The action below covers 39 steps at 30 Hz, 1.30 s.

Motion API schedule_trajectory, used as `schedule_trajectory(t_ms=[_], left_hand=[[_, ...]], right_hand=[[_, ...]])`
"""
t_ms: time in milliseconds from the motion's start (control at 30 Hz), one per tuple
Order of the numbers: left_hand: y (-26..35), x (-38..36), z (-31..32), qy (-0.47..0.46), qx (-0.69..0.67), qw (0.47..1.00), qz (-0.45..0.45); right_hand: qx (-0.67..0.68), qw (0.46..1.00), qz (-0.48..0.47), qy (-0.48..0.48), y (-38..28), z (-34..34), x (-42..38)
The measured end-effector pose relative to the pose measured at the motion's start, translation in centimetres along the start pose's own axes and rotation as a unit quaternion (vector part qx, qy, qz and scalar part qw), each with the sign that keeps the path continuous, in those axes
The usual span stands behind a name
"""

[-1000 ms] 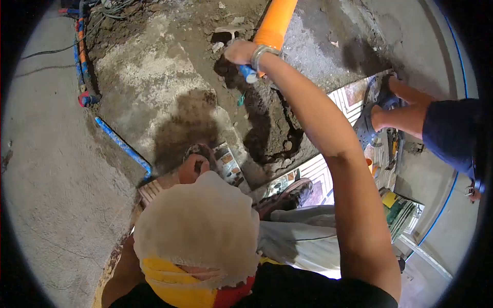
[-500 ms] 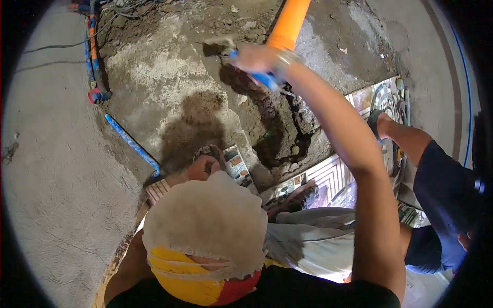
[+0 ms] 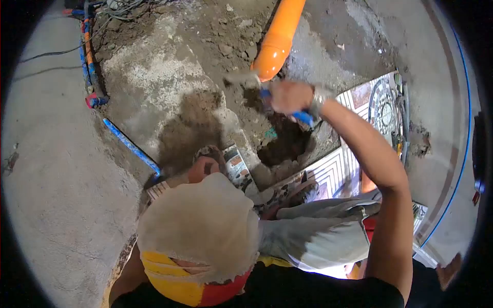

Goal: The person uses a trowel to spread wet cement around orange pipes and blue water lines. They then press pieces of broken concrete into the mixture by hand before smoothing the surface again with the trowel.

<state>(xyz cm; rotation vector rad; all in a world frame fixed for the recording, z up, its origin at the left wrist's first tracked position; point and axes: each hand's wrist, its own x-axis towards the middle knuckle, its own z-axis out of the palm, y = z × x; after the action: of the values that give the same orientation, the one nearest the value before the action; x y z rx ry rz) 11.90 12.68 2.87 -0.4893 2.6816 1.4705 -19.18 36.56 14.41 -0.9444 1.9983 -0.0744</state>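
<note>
My right hand (image 3: 292, 97) is closed around a blue-handled hand tool (image 3: 306, 118). The tool's pale metal head is smeared by motion and points left, just below the end of an orange pipe (image 3: 280, 43). Under the hand lies a dug hole (image 3: 287, 141) in dark, wet soil, with a small green patch inside. My left arm (image 3: 128, 272) runs down beside the cap (image 3: 197, 226), which covers the lower middle of the view; the left hand is hidden. A foot (image 3: 203, 169) shows just ahead of the cap.
Patterned tile pieces (image 3: 328, 172) border the hole. A short blue pipe (image 3: 132, 146) sticks out of the ground at left, below taped blue and orange conduits (image 3: 87, 56). A blue hose (image 3: 465, 77) curves along the right. Part of another person (image 3: 449, 272) shows at the lower right.
My right hand has swung down and to the right with the tool, uncovering the orange pipe's end. The other person's leg at right has moved out of its place.
</note>
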Motion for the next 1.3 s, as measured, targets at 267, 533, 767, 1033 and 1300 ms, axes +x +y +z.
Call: schedule_trajectory(t_ms=[267,533,767,1033,1300], left_hand=[[-0.4,0.5,0.2,-0.022,-0.081,0.996,-0.034],[-0.2,1.0,-0.2,-0.035,0.005,0.999,0.002],[0.0,1.2,0.0,-0.044,-0.004,0.999,-0.002],[0.5,0.9,-0.8,-0.059,-0.015,0.998,-0.021],[0.7,1.0,-0.6,-0.073,-0.020,0.995,-0.061]], right_hand=[[0.054,0.994,-0.026,0.090,2.7,0.7,14.4],[-0.154,0.968,-0.177,0.089,6.8,18.1,0.8],[0.092,0.985,0.069,0.126,0.9,8.9,-0.8],[0.180,0.978,0.002,0.108,5.3,20.3,4.3],[0.004,0.991,0.082,0.105,2.6,15.8,-7.3]])
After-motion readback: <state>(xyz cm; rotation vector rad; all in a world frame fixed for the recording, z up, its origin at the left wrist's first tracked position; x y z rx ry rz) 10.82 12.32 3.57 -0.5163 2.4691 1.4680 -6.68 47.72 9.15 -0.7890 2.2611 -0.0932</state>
